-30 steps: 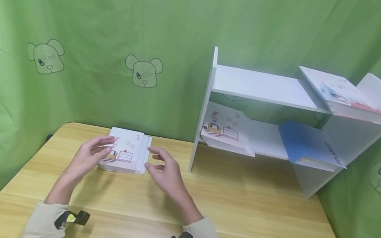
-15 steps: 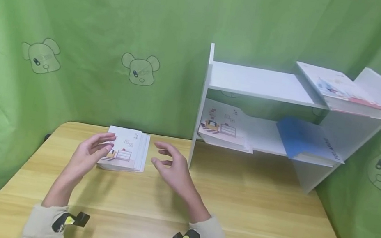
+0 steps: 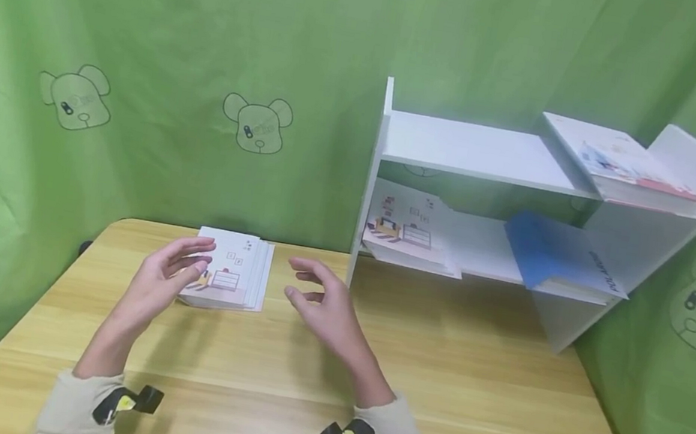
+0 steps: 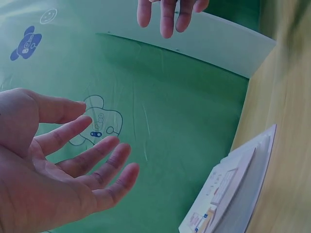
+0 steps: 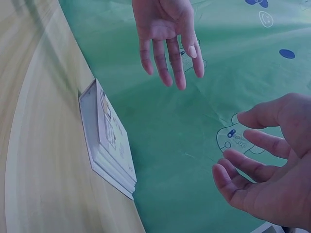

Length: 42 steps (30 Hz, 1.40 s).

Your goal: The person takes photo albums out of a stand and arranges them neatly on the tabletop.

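A white book [image 3: 237, 268] with a small printed room scene on its cover lies flat at the back left of the table. My left hand [image 3: 164, 275] hovers above its left side with relaxed, slightly bent fingers, hiding part of the cover. To the right of the book, and apart from it, my right hand [image 3: 326, 308] is held in the air, fingers loosely bent. Both wrist views show the book [image 4: 223, 194] resting on the tabletop, below my left hand [image 4: 73, 170] and my right hand [image 5: 272, 170]. Neither palm holds anything.
A white two-tier shelf [image 3: 481, 151] stands at the back right of the wooden table [image 3: 269, 371]. On its lower tier are a similar white book [image 3: 411, 223] and a blue-and-white book [image 3: 561, 254]; another book [image 3: 630, 163] lies on top. A green curtain [image 3: 179, 31] hangs behind.
My right hand has moved away from the book's right edge, to the right. My left hand stays nearly where it was, over the book's left side. The book lies as before.
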Each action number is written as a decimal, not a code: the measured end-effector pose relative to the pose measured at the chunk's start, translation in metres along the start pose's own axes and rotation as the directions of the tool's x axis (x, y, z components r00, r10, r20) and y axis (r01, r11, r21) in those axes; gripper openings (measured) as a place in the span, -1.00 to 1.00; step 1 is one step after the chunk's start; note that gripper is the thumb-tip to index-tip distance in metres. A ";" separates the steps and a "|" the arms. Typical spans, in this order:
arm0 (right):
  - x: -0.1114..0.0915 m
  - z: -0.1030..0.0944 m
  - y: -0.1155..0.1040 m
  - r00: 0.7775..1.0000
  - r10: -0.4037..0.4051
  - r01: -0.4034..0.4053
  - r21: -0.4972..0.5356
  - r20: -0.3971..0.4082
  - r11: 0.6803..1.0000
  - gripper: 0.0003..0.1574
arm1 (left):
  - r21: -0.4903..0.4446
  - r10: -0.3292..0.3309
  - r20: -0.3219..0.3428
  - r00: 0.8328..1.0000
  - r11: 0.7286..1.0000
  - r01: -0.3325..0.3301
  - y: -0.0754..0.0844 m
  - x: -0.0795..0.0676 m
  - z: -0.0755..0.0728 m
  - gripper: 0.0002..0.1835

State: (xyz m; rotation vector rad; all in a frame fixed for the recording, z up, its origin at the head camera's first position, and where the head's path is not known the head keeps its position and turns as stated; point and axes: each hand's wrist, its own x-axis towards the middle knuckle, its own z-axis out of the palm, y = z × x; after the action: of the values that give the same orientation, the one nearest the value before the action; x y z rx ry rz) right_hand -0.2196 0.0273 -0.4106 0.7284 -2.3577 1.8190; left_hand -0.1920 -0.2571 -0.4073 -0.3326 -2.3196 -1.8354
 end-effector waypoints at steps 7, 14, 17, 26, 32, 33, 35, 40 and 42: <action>-0.002 -0.004 -0.008 1.000 0.005 -0.005 -0.003 0.001 1.000 -0.45 | 0.006 0.033 -0.012 0.999 0.999 -0.033 0.010 -0.003 0.002 -0.55; -0.004 -0.009 -0.016 1.000 -0.023 0.023 0.025 -0.005 0.999 -0.46 | -0.016 0.048 -0.018 0.999 0.999 -0.048 0.018 -0.004 0.003 -0.57; -0.004 -0.011 -0.020 0.999 -0.045 0.045 0.036 -0.009 0.998 -0.45 | -0.020 0.055 -0.019 0.998 0.998 -0.056 0.022 -0.004 0.004 -0.57; -0.004 -0.017 -0.031 0.996 -0.083 0.084 0.020 -0.015 0.996 -0.45 | -0.039 0.077 -0.018 0.997 0.996 -0.078 0.030 -0.006 0.005 -0.57; -0.004 -0.022 -0.034 0.994 -0.109 0.110 0.029 -0.031 0.994 -0.46 | -0.069 0.089 -0.005 0.996 0.994 -0.089 0.035 -0.007 0.008 -0.56; -0.004 -0.023 -0.034 0.993 -0.113 0.114 0.027 -0.032 0.993 -0.46 | -0.076 0.090 -0.004 0.996 0.993 -0.090 0.037 -0.007 0.009 -0.56; -0.005 -0.025 -0.034 0.992 -0.122 0.122 0.023 -0.032 0.992 -0.46 | -0.090 0.088 -0.002 0.996 0.992 -0.088 0.038 -0.007 0.011 -0.56; -0.007 -0.032 -0.032 0.991 -0.131 0.131 0.015 -0.035 0.991 -0.46 | -0.128 0.102 0.000 0.995 0.987 -0.101 0.038 -0.008 0.015 -0.56; -0.009 -0.036 -0.030 0.990 -0.130 0.131 0.023 -0.050 0.991 -0.46 | -0.135 0.110 -0.001 0.994 0.985 -0.110 0.037 -0.007 0.017 -0.57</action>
State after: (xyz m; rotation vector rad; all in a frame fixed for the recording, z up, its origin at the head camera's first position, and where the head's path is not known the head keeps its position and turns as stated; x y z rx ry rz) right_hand -0.2072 0.0579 -0.3760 0.8119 -2.2044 1.7961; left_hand -0.1745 -0.2328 -0.3783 -0.4749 -2.1391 -1.9434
